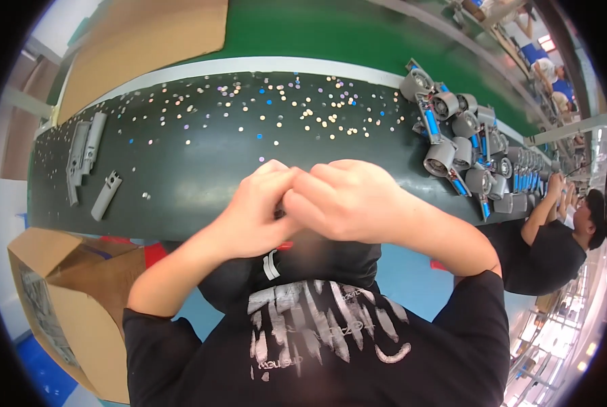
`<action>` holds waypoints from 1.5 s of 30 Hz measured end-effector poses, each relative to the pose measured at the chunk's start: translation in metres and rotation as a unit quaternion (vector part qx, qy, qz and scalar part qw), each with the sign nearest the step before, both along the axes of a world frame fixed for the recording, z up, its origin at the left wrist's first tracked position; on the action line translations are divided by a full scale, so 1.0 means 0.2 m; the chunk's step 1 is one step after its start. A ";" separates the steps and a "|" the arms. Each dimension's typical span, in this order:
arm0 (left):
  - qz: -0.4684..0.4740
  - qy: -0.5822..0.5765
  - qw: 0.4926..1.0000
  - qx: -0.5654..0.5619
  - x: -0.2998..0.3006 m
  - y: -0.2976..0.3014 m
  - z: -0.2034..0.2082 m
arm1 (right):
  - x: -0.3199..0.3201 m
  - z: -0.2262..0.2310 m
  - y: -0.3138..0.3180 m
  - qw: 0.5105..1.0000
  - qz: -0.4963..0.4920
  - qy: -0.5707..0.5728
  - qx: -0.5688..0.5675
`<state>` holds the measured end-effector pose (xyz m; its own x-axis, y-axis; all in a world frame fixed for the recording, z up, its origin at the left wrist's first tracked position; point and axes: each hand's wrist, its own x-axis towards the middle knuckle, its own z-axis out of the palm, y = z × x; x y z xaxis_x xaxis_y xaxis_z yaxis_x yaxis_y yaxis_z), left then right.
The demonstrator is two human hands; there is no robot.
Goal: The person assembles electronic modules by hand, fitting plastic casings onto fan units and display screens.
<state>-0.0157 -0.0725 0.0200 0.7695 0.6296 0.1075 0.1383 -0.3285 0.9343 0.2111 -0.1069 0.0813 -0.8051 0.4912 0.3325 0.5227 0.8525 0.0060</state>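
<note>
My left hand [257, 207] and my right hand [347, 202] meet above the near edge of the dark green work table [188, 173]. The fingers of both are curled and pressed together, knuckles touching. A small dark bit shows in the gap between them, but my fingers cover most of it, so its kind cannot be told. Closest on the table is a scatter of small round dots or discs [276, 143] in cream, blue and purple. Farther left lie slim grey plastic housings [80, 156] and a shorter grey plastic piece [107, 195].
A pile of grey cylindrical assemblies with blue parts [463, 146] covers the table's right end. At lower left stands an open cardboard box [90, 332] holding grey parts. Cardboard [147, 51] lies at the far left. A co-worker [544, 254] is at the right.
</note>
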 end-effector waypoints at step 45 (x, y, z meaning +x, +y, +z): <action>0.304 0.052 0.878 0.365 -0.11 -0.36 0.15 | -0.01 -0.01 -0.30 0.880 -0.172 0.435 0.086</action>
